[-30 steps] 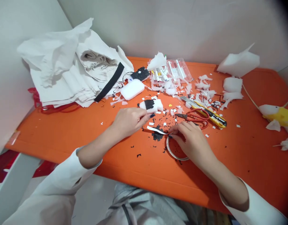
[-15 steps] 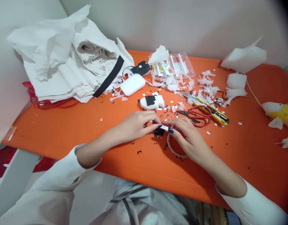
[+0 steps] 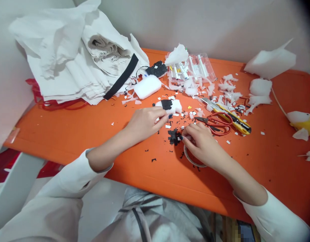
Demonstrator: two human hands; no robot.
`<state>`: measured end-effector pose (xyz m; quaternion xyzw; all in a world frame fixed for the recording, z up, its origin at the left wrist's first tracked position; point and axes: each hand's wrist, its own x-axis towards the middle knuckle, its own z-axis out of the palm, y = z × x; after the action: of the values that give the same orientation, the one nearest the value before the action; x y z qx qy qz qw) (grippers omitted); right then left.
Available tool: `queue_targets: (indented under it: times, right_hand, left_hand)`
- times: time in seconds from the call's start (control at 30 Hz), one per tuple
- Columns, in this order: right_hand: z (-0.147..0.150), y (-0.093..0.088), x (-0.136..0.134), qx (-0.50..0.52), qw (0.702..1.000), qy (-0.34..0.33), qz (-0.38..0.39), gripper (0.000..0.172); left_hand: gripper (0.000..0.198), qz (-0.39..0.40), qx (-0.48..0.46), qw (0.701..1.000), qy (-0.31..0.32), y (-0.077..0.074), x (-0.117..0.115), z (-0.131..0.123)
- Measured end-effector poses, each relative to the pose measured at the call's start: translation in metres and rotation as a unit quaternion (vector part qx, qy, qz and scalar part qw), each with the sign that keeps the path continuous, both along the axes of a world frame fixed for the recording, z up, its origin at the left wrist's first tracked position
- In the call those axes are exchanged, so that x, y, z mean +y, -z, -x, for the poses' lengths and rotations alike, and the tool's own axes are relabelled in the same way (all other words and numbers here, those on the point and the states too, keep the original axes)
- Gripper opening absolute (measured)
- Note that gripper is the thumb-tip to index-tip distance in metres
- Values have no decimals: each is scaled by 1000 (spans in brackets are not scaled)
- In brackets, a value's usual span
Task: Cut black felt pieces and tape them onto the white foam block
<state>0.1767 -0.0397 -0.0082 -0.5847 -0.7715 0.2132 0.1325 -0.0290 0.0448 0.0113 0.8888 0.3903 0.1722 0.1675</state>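
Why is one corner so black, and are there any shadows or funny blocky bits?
In the head view, the top right corner is dark, maybe from the camera's edge; in that view too, a soft shadow lies on the table under the right hand and forearm; and low at the right of the head view, a small patch beside the right sleeve looks blocky.

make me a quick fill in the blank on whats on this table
The flat, smooth tabletop is coloured ____.
The yellow-and-black utility knife lies beside the ____-handled metal scissors.
The thin, round white ring is partly hidden by the person's ____ hand.
In the picture, the long, curved black strip lies to the ____ of the clear plastic box.

Missing words: orange; red; right; left
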Motion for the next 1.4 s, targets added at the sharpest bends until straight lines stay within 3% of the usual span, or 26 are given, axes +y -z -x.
queue_targets:
  times: [0.37, 0.53, 0.67, 0.87, 1.0, 1.23, 1.37, 1.4]
  right_hand:
    - [12, 3, 0, -95, 993, -18, -64, 14]
    - [4, -3, 0, 5, 1000, 13, -12, 13]
    - [-6, -6, -3, 80, 996, 19, -24, 13]
    - [-11, -5, -7, 70, 996, -6, -51, 7]
    - [-12, -6, -8, 49, 997, -19, -52, 7]
    - [-11, -8, -9, 4, 996, -33, -87, 12]
    - [-10, -5, -10, 139, 987, 31, -75, 2]
    - [-9, -3, -10, 196, 977, 60, -63, 8]
  left_hand:
    - [33, -48, 11, 999, 7, 0, -7, -2]
    - [31, -27, 1, 999, 20, 1, -7, -1]
    - [27, 48, -19, 995, 81, 3, -6, -2]
    - [15, 215, -72, 961, 157, 6, -10, -8]
    - [15, 255, -88, 952, 147, 8, -12, -10]
    - [13, 222, -90, 958, 160, 7, -11, -10]
    - [13, 283, -140, 946, 78, 9, -14, -12]
    - [14, 312, -155, 936, 50, 9, -15, -13]
